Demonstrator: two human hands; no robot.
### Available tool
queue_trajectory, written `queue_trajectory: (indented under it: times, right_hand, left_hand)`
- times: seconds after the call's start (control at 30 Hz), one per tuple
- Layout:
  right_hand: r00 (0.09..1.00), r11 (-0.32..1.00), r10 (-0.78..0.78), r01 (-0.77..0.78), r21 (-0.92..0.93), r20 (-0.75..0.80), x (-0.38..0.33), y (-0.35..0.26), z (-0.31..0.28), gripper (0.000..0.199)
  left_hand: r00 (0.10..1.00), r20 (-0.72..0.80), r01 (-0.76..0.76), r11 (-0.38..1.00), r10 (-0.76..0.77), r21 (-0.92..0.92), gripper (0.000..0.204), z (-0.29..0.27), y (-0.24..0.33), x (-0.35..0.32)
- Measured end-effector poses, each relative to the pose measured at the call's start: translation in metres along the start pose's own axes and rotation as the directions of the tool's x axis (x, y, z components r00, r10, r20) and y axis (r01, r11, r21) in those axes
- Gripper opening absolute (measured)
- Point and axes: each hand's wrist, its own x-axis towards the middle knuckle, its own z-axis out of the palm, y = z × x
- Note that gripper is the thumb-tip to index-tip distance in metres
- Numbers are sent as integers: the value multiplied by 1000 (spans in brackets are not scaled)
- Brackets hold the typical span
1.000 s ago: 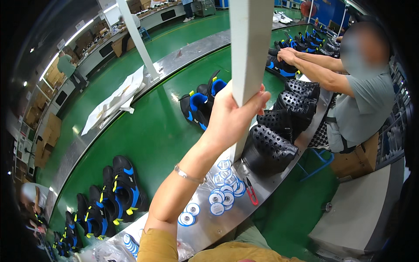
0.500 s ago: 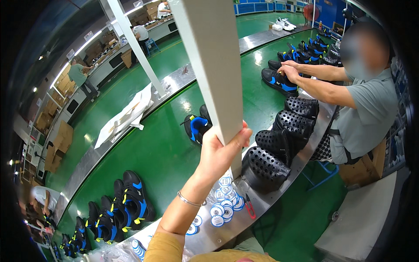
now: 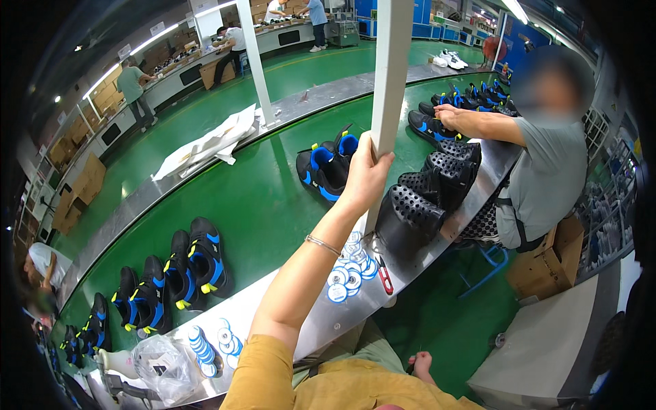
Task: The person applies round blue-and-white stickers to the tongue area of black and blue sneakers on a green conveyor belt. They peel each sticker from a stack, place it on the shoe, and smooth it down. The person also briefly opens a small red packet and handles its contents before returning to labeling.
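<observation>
My left hand (image 3: 370, 174) is closed around the lower part of a white upright post (image 3: 393, 75), its arm stretched out with a bracelet (image 3: 321, 244) on the wrist. Just left of that hand stands a pair of black and blue sneakers (image 3: 321, 171) on the green belt. Below it, round blue-and-white labels (image 3: 350, 270) lie spread on the metal ledge beside red-handled thread snips (image 3: 385, 275). My right hand (image 3: 422, 365) hangs low at my side with its fingers curled; whether anything is in them is hidden.
Black perforated covers (image 3: 413, 212) line the ledge to the right, near a seated co-worker (image 3: 547, 157) who handles a sneaker (image 3: 429, 126). More sneakers (image 3: 198, 260) stand at left. A clear plastic bag (image 3: 164, 369) and stacked labels (image 3: 202, 352) lie near left; white sheets (image 3: 212, 140) lie across the belt.
My view has shifted, so the post looks thinner and farther right. My left hand still grips it. My right hand has come into view, and more of the sneakers beside the post shows.
</observation>
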Motion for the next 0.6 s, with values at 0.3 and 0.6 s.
queue_trajectory:
  times: [0.3, 0.6]
  right_hand:
    - [851, 865, -497, 501, 16, 169, -28, -160, 27, 14]
    - [520, 636, -707, 763, 111, 479, -124, -318, 81, 5]
  left_hand:
    - [990, 135, -59, 993, 45, 104, 63, -24, -4, -60]
    - [942, 260, 87, 906, -210, 415, 36, -113, -31, -110]
